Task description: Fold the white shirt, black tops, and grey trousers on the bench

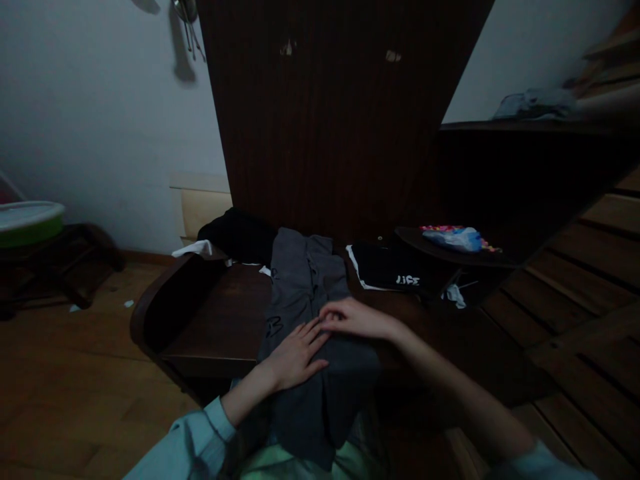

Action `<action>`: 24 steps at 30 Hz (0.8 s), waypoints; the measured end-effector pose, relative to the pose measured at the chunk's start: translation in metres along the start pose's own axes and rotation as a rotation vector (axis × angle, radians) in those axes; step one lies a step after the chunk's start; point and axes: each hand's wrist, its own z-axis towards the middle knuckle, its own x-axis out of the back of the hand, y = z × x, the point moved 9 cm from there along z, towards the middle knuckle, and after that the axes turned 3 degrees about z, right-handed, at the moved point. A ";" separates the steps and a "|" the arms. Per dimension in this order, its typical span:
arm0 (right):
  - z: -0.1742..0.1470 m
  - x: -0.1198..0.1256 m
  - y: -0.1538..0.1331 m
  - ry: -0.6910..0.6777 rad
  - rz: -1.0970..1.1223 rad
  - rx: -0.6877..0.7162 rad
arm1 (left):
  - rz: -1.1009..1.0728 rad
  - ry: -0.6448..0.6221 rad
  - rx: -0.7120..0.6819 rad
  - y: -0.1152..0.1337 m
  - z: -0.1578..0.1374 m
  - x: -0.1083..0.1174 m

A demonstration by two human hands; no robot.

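Note:
Dark grey trousers (295,287) lie lengthwise over a dark wooden tabletop, the near part hanging over its front edge toward my lap. Black lettering shows on the left side of the cloth. My left hand (295,357) rests flat on the trousers, fingers stretched toward the middle and thumb apart. Right beside its fingertips, my right hand (353,317) has its fingers bent in a pinch at the cloth's middle line. How much fabric lies between those fingertips is hard to see in the dim light.
Folded black clothing with white lettering (395,267) lies right of the trousers. A black garment (240,233) and a white cloth (200,249) lie at the back left. A small shelf (425,245) holds a blue-and-white plastic packet (455,238). A green basin (33,227) stands far left.

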 end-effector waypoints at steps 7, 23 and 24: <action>0.123 0.085 0.057 0.426 -0.142 -0.255 | -0.007 -0.076 0.046 0.003 -0.001 0.003; 0.196 0.100 0.098 0.661 -0.373 -0.398 | -0.104 -0.051 0.026 0.009 -0.009 0.004; 0.196 0.100 0.098 0.672 -0.366 -0.390 | -0.120 -0.048 0.025 0.010 -0.009 0.007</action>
